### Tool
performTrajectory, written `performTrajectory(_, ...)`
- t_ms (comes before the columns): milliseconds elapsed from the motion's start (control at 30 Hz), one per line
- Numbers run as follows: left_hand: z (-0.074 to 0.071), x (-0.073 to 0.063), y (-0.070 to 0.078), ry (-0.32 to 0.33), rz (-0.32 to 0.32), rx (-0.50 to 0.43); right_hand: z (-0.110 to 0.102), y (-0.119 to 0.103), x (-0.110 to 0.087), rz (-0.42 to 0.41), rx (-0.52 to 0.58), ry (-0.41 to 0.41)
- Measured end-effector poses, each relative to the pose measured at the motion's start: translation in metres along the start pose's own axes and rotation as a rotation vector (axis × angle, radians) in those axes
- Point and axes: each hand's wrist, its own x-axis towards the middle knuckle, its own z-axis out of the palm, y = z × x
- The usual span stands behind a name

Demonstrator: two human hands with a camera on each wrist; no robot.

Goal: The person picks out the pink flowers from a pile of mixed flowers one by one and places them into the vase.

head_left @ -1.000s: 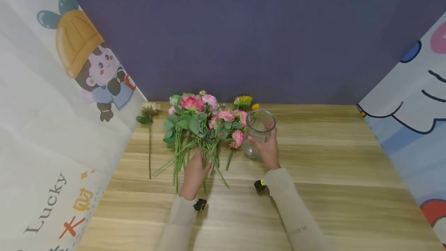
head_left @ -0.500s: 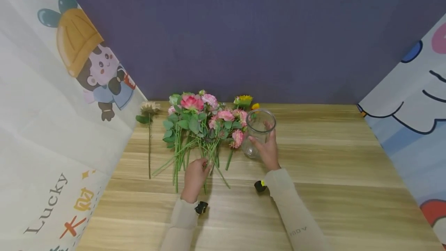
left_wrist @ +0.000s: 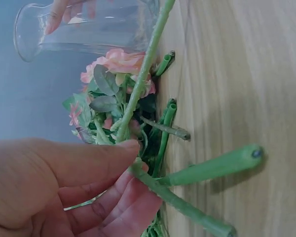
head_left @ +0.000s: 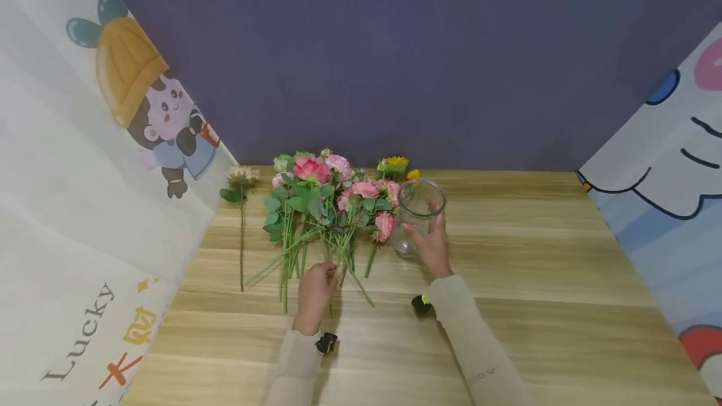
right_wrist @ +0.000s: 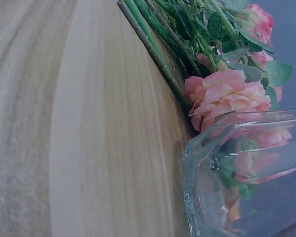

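Pinching a green stem (left_wrist: 190, 210) on one side, gripping a glass vase (head_left: 416, 213) on the other

So the person's left hand (head_left: 314, 296) is down among the lower ends of a flower bunch (head_left: 329, 196), thumb and fingers clamped on that thin green stem. Can't really tell if more than one is caught in the pinch.

Right hand (head_left: 433, 249) has its thumb and fingers curled round the side of the vase, which stands mouth up on the wooden bench (head_left: 536, 318), just to the right of the bunch. From the right wrist you get a pink bloom (right_wrist: 229, 96) right by the glass base, though whether they touch is anyone's guess.

Rest of the spread: one cream flower (head_left: 244, 175) lies off to the left, well apart from the others, stem pointing toward the person. A yellow flower (head_left: 393, 163) sits at the back, with a smaller yellow bloom (head_left: 413, 174) near the vase rim. Dark wall (head_left: 395, 61) behind it all, cartoon-print cloth (head_left: 68, 218) on the left.
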Motion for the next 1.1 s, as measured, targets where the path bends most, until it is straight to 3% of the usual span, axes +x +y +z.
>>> performTrajectory(433, 0.004, 0.0, -0.004, 0.009, -0.045, -0.064, 0.0, 0.001, 0.0, 0.024, -0.022, 0.013)
performTrajectory(600, -0.001, 0.0, -0.003, -0.001, -0.074, -0.096, 0.002, 0.004, 0.0, 0.004, -0.016, 0.014)
performTrajectory(833, -0.004, 0.0, -0.002, -0.005, -0.066, -0.099, 0.003, 0.01, 0.001, -0.033, -0.008, 0.015)
performTrajectory(1100, 0.0, 0.0, -0.001, -0.005, -0.095, -0.138, 0.002, 0.009, 0.0, 0.014, -0.033, 0.012)
